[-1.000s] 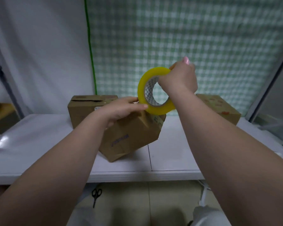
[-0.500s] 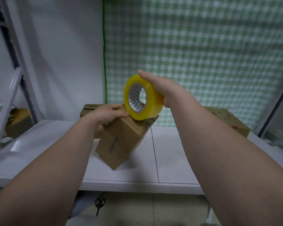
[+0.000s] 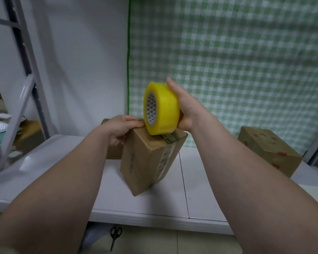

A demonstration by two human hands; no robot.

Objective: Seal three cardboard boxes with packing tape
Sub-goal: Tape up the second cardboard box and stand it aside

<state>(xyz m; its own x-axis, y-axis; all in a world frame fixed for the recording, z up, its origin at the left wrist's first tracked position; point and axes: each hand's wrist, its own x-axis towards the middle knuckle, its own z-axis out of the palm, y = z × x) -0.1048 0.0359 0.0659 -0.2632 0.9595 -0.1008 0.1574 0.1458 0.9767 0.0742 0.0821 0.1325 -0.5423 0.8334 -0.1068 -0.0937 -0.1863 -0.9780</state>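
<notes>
A brown cardboard box [image 3: 145, 162] stands tilted on one corner in the middle of the white table [image 3: 200, 189]. My left hand [image 3: 123, 127] presses down on its top left edge. My right hand [image 3: 185, 110] grips a yellow roll of packing tape [image 3: 162, 109] upright, its lower rim touching the box's top. A strip of tape runs down the box's right face. A second box [image 3: 268, 149] lies at the right. A third box [image 3: 114, 151] sits behind the tilted one, mostly hidden by my left hand.
Black scissors [image 3: 115, 235] lie on the floor under the table's front edge. A grey metal shelf frame [image 3: 22, 88] stands at the left with papers behind it. A green checked cloth [image 3: 228, 61] hangs behind the table.
The tape roll has turned edge-on and come down onto the box's top. The box has swung so a narrow face points at me. My view has shifted left.
</notes>
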